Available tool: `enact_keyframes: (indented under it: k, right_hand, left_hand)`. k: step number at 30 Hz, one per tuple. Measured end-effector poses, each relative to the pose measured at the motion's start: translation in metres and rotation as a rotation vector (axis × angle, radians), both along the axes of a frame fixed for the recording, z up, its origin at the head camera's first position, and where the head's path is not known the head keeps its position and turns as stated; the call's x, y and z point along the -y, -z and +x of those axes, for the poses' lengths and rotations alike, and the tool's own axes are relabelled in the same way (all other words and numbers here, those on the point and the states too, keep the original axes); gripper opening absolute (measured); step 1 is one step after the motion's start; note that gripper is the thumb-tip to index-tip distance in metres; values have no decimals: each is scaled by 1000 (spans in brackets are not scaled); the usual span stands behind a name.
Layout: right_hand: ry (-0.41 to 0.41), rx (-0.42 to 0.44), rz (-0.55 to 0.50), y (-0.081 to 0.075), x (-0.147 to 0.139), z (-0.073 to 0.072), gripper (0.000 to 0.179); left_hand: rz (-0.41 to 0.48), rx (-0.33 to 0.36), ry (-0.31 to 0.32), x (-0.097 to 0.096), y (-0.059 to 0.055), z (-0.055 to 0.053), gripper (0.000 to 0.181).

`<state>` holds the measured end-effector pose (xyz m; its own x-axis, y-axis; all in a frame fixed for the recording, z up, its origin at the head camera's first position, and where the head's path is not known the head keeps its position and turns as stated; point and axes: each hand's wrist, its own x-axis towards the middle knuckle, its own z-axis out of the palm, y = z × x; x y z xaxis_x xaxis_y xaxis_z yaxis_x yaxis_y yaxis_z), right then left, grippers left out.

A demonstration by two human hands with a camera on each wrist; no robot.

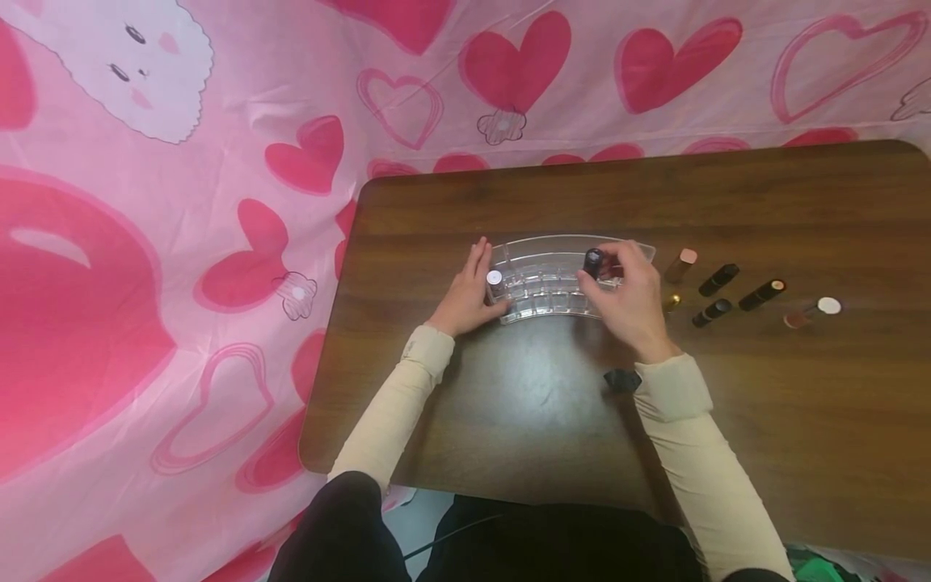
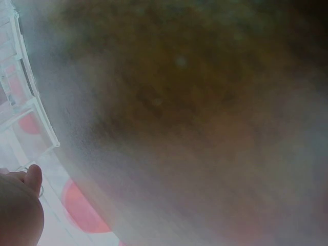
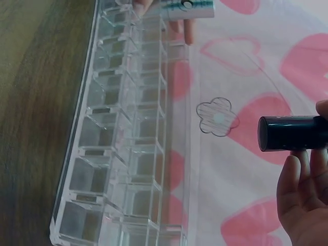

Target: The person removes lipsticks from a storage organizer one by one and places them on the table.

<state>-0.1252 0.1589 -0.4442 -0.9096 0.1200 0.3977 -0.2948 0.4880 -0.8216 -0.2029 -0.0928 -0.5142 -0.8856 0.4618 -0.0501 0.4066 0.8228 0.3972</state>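
A clear curved lipstick organizer [image 1: 549,307] with rows of small compartments sits on the table. My left hand [image 1: 465,297] rests at its left end, fingers extended along the side and thumb at the front corner. Beside those fingers, a white-topped tube [image 1: 494,279] stands in the organizer's left end. Above the organizer's right half, my right hand [image 1: 631,295] pinches a black lipstick tube [image 3: 289,133] between thumb and fingers. In the right wrist view the tube is apart from the compartments. The left wrist view is mostly blurred and shows only an edge of the organizer.
Right of the organizer lie a pink-capped tube [image 1: 684,263], a small gold-topped item [image 1: 675,301], several black tubes [image 1: 762,295] and a white-capped tube [image 1: 827,306]. A dark object [image 1: 621,380] is beside my right cuff. Heart-patterned cloth [image 1: 233,162] borders the wooden table [image 1: 509,436].
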Motion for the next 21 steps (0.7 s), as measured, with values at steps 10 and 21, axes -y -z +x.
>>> enact_keyframes:
  k: [10,21]
  right_hand:
    - [71,-20,-18,-4,-14,5,27]
    - [130,-19,-22,-9,-30,12,27]
  left_hand:
    - [6,1,6,0,-1,0,104]
    - [4,5,3,0,1,-1,104]
